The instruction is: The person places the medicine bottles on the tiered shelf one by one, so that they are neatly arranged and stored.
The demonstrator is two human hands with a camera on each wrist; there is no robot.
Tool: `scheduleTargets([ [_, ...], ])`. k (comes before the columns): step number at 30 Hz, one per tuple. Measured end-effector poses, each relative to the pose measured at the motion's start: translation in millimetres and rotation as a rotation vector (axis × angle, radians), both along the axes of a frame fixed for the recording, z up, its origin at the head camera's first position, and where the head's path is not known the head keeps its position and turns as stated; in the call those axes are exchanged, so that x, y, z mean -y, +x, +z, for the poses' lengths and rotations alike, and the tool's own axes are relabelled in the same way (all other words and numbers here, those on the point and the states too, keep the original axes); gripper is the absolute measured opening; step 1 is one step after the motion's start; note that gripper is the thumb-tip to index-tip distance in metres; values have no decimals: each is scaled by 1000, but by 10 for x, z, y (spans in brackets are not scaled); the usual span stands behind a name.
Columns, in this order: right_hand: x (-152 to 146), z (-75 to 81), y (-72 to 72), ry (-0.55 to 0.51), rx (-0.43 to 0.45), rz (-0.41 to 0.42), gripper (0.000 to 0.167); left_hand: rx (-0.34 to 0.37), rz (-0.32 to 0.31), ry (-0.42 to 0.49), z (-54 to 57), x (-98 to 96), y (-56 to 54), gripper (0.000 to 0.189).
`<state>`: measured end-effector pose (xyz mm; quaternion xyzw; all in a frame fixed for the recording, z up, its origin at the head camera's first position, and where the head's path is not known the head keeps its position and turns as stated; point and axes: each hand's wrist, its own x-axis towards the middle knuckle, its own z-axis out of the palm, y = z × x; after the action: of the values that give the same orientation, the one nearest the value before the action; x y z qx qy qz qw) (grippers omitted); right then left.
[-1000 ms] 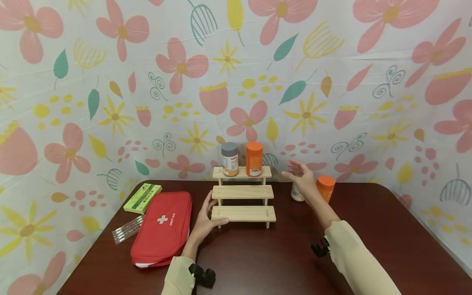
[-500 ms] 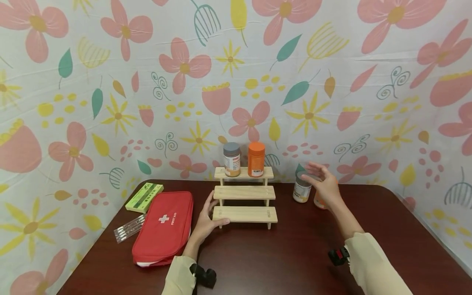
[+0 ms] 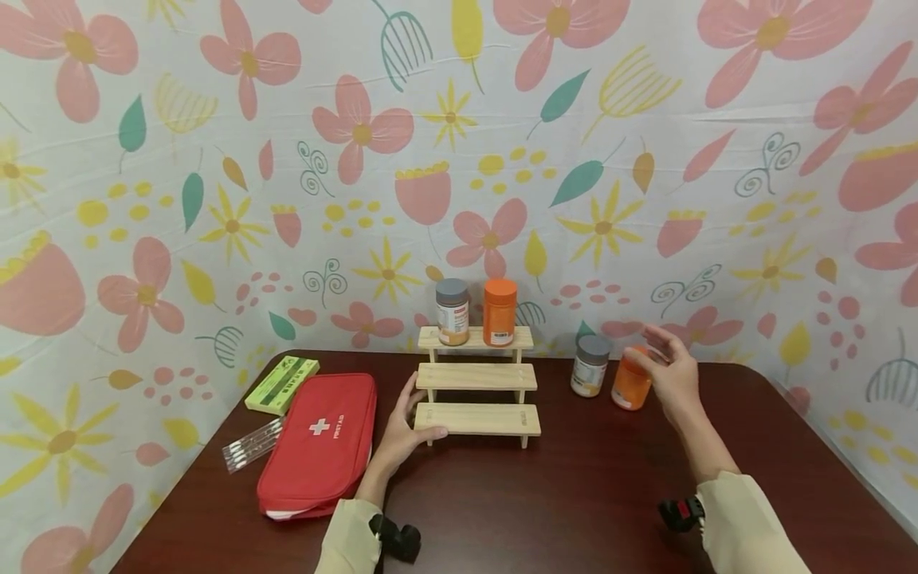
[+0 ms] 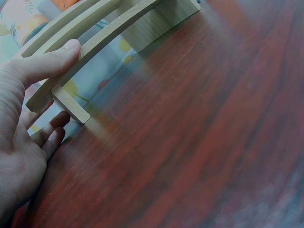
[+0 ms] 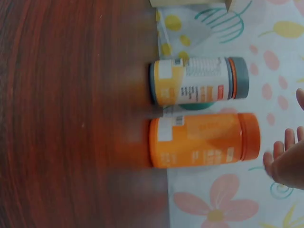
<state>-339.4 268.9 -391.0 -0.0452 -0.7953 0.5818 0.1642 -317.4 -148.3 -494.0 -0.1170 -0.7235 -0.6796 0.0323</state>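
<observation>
My left hand (image 3: 398,437) grips the left end of a three-step wooden display shelf (image 3: 476,376). In the left wrist view its thumb (image 4: 66,53) lies on a plank, with the other fingers curled below, near a leg. My right hand (image 3: 677,384) is raised with spread fingers beside an orange bottle (image 3: 629,391), partly covering its lid in the head view. In the right wrist view, a gap separates the fingers from that lid. A grey-lidded bottle (image 3: 588,376) stands left of the orange one. Another grey-lidded bottle (image 3: 453,319) and orange bottle (image 3: 500,320) stand on the top step.
At the left of the dark wooden table (image 3: 488,510) lie a red first-aid pouch (image 3: 319,446), a green-yellow box (image 3: 282,384) and a clear pack of cotton swabs (image 3: 253,444). Flowered cloth (image 3: 287,199) hangs behind the table.
My right hand has moved right, from over the grey-lidded bottle on the table to beside the orange one, uncovering both. My left hand stays on the shelf.
</observation>
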Motion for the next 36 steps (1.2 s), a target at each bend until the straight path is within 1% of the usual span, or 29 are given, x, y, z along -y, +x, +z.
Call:
scheduleTargets([
  [5,-122,-109,-36,-28,27,-77,64,-9,-1,-24,-19,-10,-13,108],
  [8,-167,-188,-59,-58,31,-103,65,-5,-5,-21,-27,-12,-8,109],
  [11,-184,-246,-75,-59,50,-116,67,-3,-3,-21,-28,-11,-6,108],
  [14,-182,-279,-92,-49,78,-99,71,-7,-3,-19,-23,-8,-7,108],
  [15,-179,-285,-95,-29,93,-85,73,-8,-3,-19,-24,-7,-7,108],
  [19,-157,-313,-110,-25,129,-47,79,-8,2,-17,-25,0,-6,109],
  [22,-144,-342,-124,-8,146,-48,80,-9,3,-17,-30,2,-10,109],
  [25,-135,-368,-138,12,157,-53,79,-10,2,-16,-33,4,-15,109],
  [32,-125,-385,-169,12,149,-33,79,-17,-3,-5,-23,11,-19,108],
  [36,-142,-391,-185,61,153,-37,77,-14,-8,4,-22,11,-19,109],
])
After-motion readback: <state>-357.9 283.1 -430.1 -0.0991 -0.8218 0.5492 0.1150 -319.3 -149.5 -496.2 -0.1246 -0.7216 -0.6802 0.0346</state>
